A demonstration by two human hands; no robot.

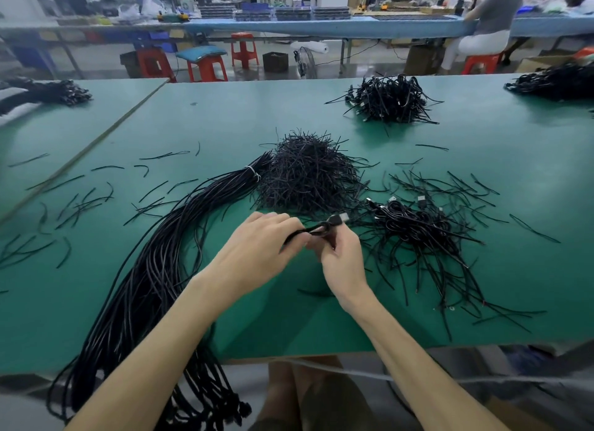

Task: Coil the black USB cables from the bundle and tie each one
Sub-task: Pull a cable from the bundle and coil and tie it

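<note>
Cable (316, 229) gripped in my left hand (263, 237), my right hand (340, 253) pinching it below its USB plug (339, 219), bundle (160, 253) lying just left

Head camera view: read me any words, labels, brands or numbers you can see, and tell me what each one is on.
No readable text anywhere.
USB plug of the coiled cable: no marking visible.
Stacked trays on the far bench: any print is too blurred to read.
</note>
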